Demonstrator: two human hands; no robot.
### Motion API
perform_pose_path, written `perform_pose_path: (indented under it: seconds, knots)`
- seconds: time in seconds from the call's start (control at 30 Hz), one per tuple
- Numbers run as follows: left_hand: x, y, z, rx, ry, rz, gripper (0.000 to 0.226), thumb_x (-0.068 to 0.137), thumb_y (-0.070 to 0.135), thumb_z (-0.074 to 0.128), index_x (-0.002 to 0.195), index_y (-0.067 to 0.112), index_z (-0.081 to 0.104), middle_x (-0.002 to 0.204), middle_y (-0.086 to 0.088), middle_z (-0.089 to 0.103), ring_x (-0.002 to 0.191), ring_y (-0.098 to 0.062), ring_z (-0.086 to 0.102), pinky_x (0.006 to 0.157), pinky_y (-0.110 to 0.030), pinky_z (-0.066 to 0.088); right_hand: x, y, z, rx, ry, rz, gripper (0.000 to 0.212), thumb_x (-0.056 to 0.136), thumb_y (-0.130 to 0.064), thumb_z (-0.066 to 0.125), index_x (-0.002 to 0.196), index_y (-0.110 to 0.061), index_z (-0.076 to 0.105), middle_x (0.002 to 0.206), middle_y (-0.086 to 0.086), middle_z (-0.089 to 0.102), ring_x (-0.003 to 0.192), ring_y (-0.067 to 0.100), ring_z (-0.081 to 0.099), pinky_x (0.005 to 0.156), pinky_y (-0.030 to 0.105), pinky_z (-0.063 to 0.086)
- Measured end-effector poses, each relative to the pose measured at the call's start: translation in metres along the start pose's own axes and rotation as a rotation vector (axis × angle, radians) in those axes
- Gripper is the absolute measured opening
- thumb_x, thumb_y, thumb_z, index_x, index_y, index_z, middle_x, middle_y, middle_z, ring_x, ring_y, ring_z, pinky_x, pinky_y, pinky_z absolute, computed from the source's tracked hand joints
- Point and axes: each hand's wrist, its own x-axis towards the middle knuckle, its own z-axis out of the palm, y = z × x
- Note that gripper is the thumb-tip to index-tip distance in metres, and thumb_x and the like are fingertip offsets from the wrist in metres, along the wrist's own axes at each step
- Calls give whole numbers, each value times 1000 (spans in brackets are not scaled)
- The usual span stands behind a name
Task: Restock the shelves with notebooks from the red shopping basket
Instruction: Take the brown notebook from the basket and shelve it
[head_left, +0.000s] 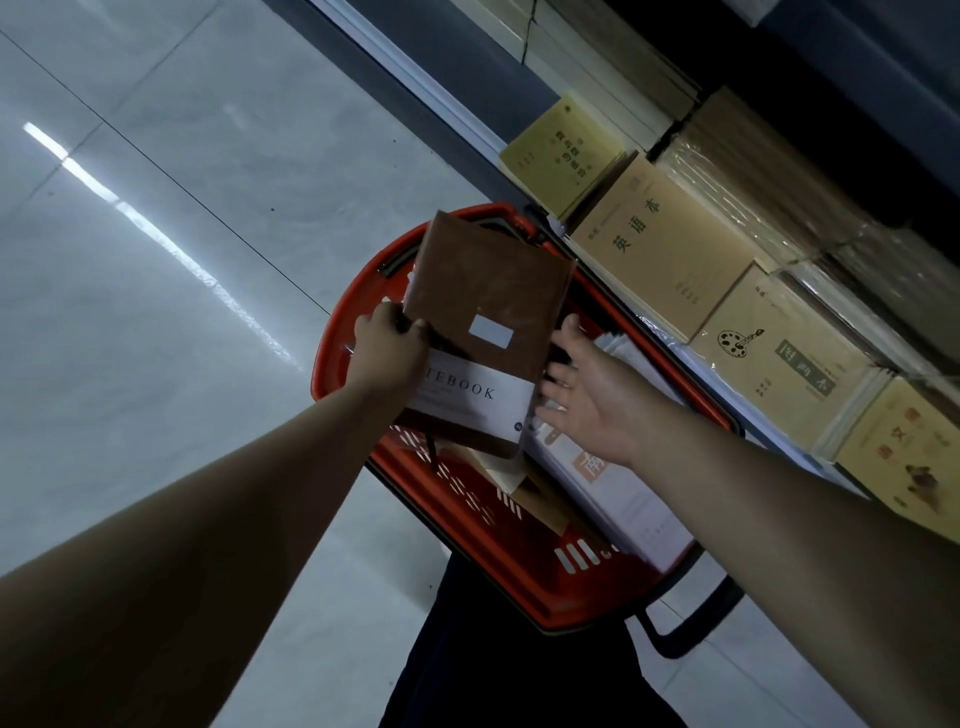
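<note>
Left hand (387, 345) grip pinches flat brown notebook (483, 332) (white paper band); right hand (587, 395) spread over slotted red basket (519, 566).

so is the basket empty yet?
No. The basket holds white booklets and a tan one; the left hand grips a brown notebook above it.

A pale grey tiled floor (156, 218) fills the left side, crossed by a thin dark joint line (171, 182) and a bright streak of reflected light (130, 213).
</note>
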Motion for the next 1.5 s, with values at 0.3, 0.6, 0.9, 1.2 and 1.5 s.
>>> perform_pose_path:
  seconds: [0.3, 0.6, 0.9, 1.2, 1.5]
  knots:
    - [-36, 33, -18, -75, 73, 54, 21, 99, 24, 42, 109, 12, 57, 82, 5, 59, 70, -7, 57, 55, -21, 39, -30, -8, -4, -5, 7, -107, 45, 100, -49, 36, 138, -27, 44, 122, -1, 59, 96, 8, 59, 99, 35, 40]
    - [-105, 79, -20, -134, 61, 130, 14, 100, 28, 42, 107, 22, 52, 84, 8, 59, 73, -7, 59, 56, -19, 39, -95, -18, -23, 97, 61, -166, 27, 99, -38, 47, 110, -19, 62, 105, 6, 68, 97, 19, 65, 81, 33, 57]
    - [-194, 142, -21, -196, 60, 177, 12, 102, 30, 41, 105, 25, 52, 88, 7, 61, 80, -8, 62, 66, -24, 47, -194, -43, -54, 90, 84, -304, 20, 101, -17, 47, 104, -20, 67, 82, -4, 73, 83, 15, 65, 73, 30, 55]
    - [-280, 198, -13, -112, 13, 338, 18, 102, 34, 43, 107, 20, 53, 98, -5, 67, 87, -16, 66, 80, -36, 54, -288, -52, -99, 137, 88, -390, 20, 101, -19, 49, 112, -18, 66, 93, 1, 70, 82, 16, 64, 82, 37, 52]
    - [-372, 254, 13, -52, -81, 441, 17, 102, 29, 46, 106, 18, 58, 90, 5, 64, 81, -6, 60, 61, -21, 42, -396, -42, -155, 206, 153, -499, 18, 101, -19, 49, 103, -20, 67, 85, -3, 71, 78, 14, 63, 66, 29, 54]
